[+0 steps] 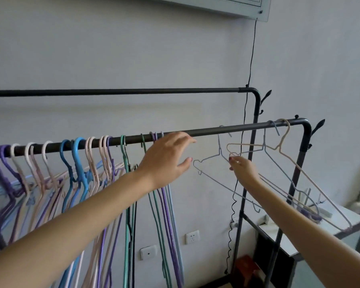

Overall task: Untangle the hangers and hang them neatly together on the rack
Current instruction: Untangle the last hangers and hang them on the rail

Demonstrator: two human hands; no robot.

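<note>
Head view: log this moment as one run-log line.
left hand open, reaching along front rail | right hand pinching grey wire hanger | beige hanger apart near rail end | coloured hangers bunched left

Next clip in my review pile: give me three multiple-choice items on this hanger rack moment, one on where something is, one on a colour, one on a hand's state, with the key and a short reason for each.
1. Where on the front rail do the few separated wire hangers hang?
A. Toward its right end
B. At its far left end
C. On the back rail

2. What colour are the two thick plastic hooks among the bunched hangers?
A. Red
B. Blue
C. Black

3. What is the right hand doing?
A. Resting flat on the rail
B. Hanging idle, away from the hangers
C. Pinching a wire hanger

Key:
1 A, the grey wire hanger and beige wire hanger hang to the right of the dense bunch.
2 B, both thick hooks are bright blue.
3 C, its fingertips close on the wire, while the left hand reaches open toward the rail.
</note>
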